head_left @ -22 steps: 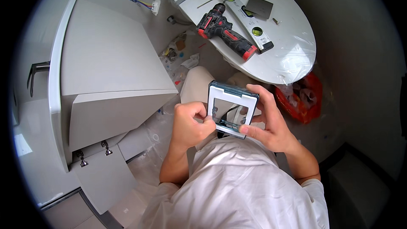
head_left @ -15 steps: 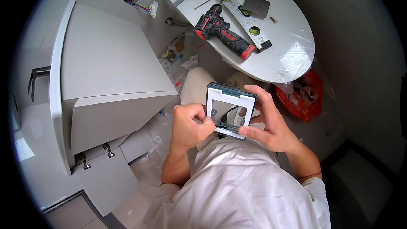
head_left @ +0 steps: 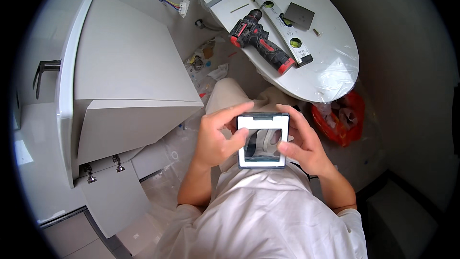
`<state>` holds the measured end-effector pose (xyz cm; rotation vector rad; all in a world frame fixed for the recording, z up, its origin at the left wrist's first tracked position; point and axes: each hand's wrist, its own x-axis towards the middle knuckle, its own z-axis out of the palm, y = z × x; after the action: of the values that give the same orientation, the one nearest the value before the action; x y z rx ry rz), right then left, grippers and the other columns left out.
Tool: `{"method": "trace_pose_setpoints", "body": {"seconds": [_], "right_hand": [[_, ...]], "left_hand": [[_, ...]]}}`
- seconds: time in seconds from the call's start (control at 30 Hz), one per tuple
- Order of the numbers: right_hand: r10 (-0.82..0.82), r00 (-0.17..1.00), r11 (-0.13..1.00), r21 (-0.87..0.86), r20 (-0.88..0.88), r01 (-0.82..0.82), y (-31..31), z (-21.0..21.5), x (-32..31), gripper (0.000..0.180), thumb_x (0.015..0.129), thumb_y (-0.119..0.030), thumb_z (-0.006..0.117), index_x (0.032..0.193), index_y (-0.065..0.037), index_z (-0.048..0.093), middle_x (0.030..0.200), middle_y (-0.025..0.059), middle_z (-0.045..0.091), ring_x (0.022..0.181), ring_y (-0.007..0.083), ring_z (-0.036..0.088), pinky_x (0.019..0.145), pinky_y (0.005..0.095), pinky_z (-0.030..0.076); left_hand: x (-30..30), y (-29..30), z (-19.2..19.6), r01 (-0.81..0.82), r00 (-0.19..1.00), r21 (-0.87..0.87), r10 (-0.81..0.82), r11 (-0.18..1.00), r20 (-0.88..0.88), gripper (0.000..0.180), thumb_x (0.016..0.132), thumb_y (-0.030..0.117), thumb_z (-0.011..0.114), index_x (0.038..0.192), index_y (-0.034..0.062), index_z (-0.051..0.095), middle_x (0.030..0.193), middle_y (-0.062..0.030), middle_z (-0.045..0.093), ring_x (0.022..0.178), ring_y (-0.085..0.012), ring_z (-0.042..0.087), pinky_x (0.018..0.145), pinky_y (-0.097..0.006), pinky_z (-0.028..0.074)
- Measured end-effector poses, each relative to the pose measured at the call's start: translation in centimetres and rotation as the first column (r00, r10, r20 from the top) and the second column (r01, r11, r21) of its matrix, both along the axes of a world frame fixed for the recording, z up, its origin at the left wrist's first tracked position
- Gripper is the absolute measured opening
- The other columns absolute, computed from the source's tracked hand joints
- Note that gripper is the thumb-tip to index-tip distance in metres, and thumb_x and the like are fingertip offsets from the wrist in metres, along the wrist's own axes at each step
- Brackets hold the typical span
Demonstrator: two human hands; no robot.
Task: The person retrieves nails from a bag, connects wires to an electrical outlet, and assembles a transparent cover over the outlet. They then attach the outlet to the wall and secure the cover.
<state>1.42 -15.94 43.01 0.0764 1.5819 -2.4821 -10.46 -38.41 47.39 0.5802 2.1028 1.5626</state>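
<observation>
White vanity cabinet point(head_left: 129, 86) at left; plastic-wrapped toilet lid point(head_left: 330, 67) bears a red-black cordless drill point(head_left: 261, 47) and spirit level point(head_left: 282, 29). Orange bag point(head_left: 342, 122) beside it. Left hand point(head_left: 215, 136) and right hand point(head_left: 302, 144) grip a white rectangular frame point(head_left: 262, 140) over the lap.

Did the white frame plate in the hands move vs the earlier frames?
Yes. Against the toilet lid, the white frame plate has turned from tilted to nearly square, held between the left hand and right hand.
</observation>
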Motion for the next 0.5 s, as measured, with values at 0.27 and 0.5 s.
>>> {"method": "trace_pose_setpoints", "body": {"seconds": [0.27,0.5], "right_hand": [[-0.405,0.910,0.900,0.135,-0.090,0.414,-1.9,-2.7,-0.9,0.043,0.110,-0.036,0.057,0.138,-0.004,0.056,0.101,0.0035,0.060,0.081,0.0090,0.058,0.067,0.0268,0.052],[-0.380,0.910,0.820,0.394,-0.166,0.415,-3.1,-2.8,-2.2,0.030,0.109,-0.030,0.058,0.119,-0.002,0.062,0.093,0.0066,0.062,0.081,0.0144,0.061,0.072,0.0300,0.051]], "left_hand": [[2.4,1.3,-2.3,0.029,0.974,0.106,-0.004,0.994,-0.229,0.048,0.101,0.017,0.071,0.142,-0.0056,0.060,0.113,-0.0107,0.072,0.090,-0.0156,0.068,0.078,-0.028,0.056],[4.8,3.4,-5.7,-0.249,0.916,0.104,0.269,0.963,-0.299,0.027,0.106,0.019,0.064,0.120,-0.0035,0.060,0.099,-0.0158,0.067,0.079,-0.0233,0.064,0.072,-0.036,0.052]]}}
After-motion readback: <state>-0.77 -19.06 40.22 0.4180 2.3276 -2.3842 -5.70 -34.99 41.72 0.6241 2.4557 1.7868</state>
